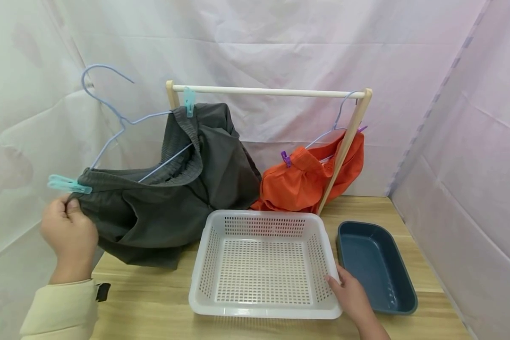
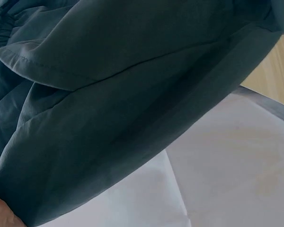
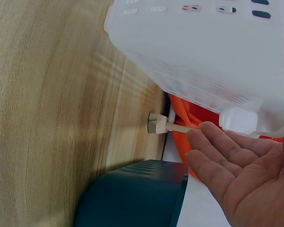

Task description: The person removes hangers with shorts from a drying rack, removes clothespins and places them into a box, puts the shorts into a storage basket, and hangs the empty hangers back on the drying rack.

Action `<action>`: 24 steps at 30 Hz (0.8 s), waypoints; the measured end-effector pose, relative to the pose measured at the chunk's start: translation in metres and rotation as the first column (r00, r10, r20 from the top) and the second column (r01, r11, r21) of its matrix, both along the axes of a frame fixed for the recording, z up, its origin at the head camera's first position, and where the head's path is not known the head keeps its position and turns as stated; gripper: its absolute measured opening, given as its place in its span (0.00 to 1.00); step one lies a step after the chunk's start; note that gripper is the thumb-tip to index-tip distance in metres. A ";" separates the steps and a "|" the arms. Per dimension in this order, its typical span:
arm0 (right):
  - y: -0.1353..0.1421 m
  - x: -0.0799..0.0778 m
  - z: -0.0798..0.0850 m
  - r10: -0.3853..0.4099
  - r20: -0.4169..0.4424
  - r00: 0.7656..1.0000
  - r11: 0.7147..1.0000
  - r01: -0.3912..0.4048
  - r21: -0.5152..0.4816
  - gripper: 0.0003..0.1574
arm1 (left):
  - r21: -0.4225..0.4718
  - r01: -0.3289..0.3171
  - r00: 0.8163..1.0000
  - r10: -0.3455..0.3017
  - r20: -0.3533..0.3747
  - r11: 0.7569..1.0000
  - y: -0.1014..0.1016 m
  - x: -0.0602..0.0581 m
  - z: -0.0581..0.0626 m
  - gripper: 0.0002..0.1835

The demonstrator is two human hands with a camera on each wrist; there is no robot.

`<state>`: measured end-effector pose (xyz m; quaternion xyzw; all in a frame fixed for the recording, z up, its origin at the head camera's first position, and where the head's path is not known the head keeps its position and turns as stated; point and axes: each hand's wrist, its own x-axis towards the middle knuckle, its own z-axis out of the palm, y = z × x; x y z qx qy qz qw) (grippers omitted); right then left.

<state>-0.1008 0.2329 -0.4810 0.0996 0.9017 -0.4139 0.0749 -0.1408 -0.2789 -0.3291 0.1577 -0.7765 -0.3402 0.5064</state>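
Dark grey shorts [image 1: 153,208] with an elastic waistband hang on a light blue wire hanger [image 1: 121,118], with turquoise clothespins [image 1: 70,183] at both ends of the waistband. My left hand [image 1: 70,231] pinches the cloth just below the left clothespin. Grey fabric fills most of the left wrist view, with only a bit of that hand at the lower left corner. My right hand [image 1: 352,295] holds the right rim of a white perforated plastic basket [image 1: 265,311], thumb over the rim. In the right wrist view its fingers [image 3: 217,163] extend outside the basket wall.
Behind the basket stands a wooden rack with a white rail [image 1: 263,91]. Orange shorts [image 1: 303,179] hang at its right end on another blue hanger with purple clothespins [image 1: 285,159]. A dark blue tray [image 1: 408,302] sits right of the basket on the wooden table [image 1: 140,307].
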 end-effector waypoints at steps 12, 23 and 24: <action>0.000 0.000 -0.001 0.000 0.004 1.000 1.000 0.000 0.027 0.39 | 0.057 -0.084 0.991 0.089 -0.103 0.995 -0.011 0.001 -0.001 0.14; 0.001 -0.001 -0.002 0.000 0.012 1.000 0.999 -0.001 0.037 0.38 | 0.153 -0.158 0.975 0.179 -0.135 0.976 -0.017 0.003 0.009 0.13; 0.001 -0.001 -0.002 -0.001 0.015 1.000 0.999 0.000 0.036 0.39 | 0.160 -0.162 0.974 0.184 -0.134 0.974 -0.017 0.004 0.010 0.12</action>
